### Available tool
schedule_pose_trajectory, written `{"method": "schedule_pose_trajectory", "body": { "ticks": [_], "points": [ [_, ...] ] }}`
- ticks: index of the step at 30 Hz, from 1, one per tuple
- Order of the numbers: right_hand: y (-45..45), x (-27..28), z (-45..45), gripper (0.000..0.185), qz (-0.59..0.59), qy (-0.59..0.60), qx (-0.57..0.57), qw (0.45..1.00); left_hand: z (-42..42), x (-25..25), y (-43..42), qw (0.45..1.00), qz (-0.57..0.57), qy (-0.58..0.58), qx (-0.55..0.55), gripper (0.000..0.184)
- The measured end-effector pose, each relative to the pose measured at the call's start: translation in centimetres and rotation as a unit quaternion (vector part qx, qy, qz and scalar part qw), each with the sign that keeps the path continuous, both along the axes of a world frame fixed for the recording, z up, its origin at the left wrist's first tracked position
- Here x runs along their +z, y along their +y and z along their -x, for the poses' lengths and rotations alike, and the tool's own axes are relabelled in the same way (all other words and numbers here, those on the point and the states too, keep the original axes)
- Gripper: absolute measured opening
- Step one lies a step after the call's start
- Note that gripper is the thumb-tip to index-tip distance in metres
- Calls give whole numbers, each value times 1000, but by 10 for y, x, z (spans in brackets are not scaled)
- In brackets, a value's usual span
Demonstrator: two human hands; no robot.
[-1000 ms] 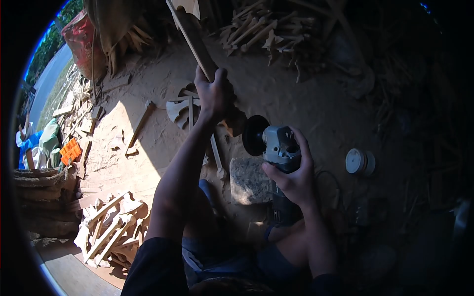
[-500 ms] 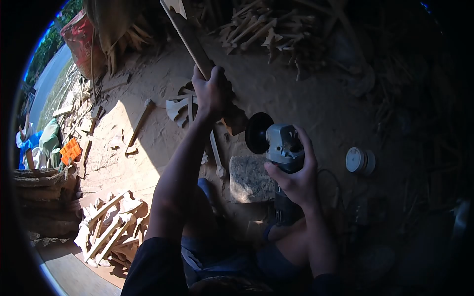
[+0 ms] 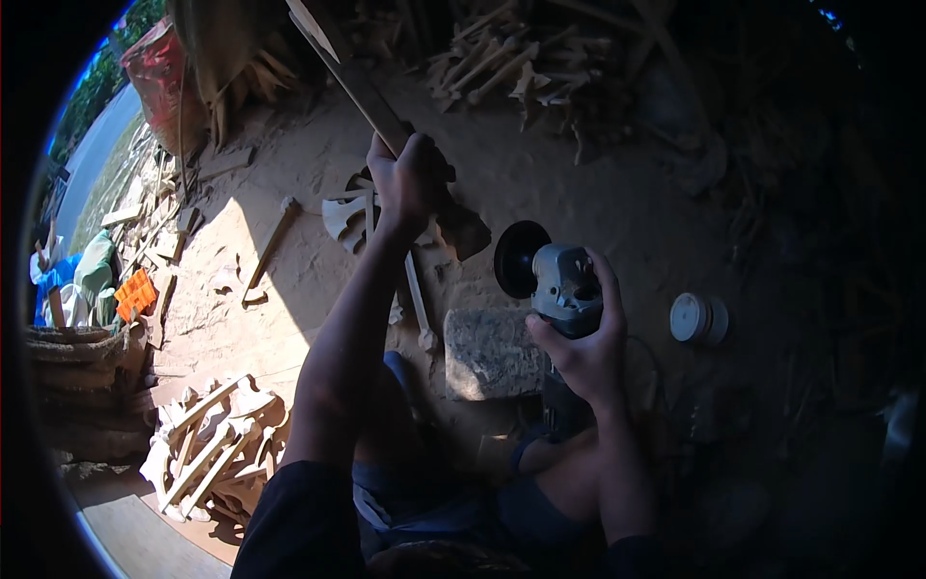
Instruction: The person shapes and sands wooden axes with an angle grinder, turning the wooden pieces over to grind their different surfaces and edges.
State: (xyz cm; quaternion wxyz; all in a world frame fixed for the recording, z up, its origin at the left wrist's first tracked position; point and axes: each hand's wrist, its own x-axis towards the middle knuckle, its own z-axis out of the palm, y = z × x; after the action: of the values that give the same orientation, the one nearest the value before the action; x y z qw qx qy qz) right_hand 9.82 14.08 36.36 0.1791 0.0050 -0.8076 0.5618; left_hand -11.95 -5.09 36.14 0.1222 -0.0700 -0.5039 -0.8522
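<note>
My left hand is wrapped round a long, flat bone, which slants up to the top edge and widens to a rough end below the fist. In my right hand is an angle grinder, gripped near its head, with the dark round disc facing the bone. A gap separates disc and bone. Beneath them, a squared stone block rests on the ground by my legs. A thin bone lies just left of the block.
Sunlit bones are heaped at the lower left, and another bone pile lies at the top. A white spool-like object stands at the right. An orange object and bags are at the far left.
My left hand has shifted slightly left, and the bone's upper end has swung left. The grinder in my right hand has moved a little right, widening the gap to the bone.
</note>
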Motion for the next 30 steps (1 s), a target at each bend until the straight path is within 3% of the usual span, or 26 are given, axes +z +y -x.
{"method": "schedule_pose_trajectory", "body": {
  "ticks": [6, 8, 12, 15, 18, 19, 20, 21, 25, 28, 30],
  "points": [
    [7, -1, -3, 88, 14, -12, -13, 1000, 11, 15, -31, 994, -94, -26, 38, 20],
    [12, -9, -3, 89, 6, -10, -19, 1000, 20, -8, -49, 997, -58, -48, 6, 18],
    [7, -21, -12, 89, 62, -60, -91, 992, -5, -42, -26, 989, -23, -93, 109, 16],
    [-1, -54, -27, 89, 46, -68, -168, 982, -43, -101, -6, 985, 16, -140, 96, 20],
    [-11, -105, -55, 90, 2, -99, -212, 972, -76, -186, 8, 951, 63, -292, 78, 51],
    [-10, -124, -66, 91, -19, -120, -212, 970, -87, -178, 20, 902, 130, -389, 133, 65],
    [-10, -142, -75, 91, -40, -139, -210, 967, -97, -194, 18, 926, 128, -335, 117, 64],
    [-12, -158, -85, 92, 17, -154, -191, 969, -106, -215, 15, 947, 124, -279, 102, 64],
    [-23, -191, -118, 90, 26, -194, -170, 966, -114, -304, 4, 972, 159, -88, 151, 44],
    [-26, -206, -132, 89, 38, -205, -173, 963, -107, -313, -3, 982, -107, -143, 64, 29],
    [-27, -213, -133, 88, 23, -199, -180, 963, -111, -296, -5, 968, -126, -204, 72, 18]
  ]
}}
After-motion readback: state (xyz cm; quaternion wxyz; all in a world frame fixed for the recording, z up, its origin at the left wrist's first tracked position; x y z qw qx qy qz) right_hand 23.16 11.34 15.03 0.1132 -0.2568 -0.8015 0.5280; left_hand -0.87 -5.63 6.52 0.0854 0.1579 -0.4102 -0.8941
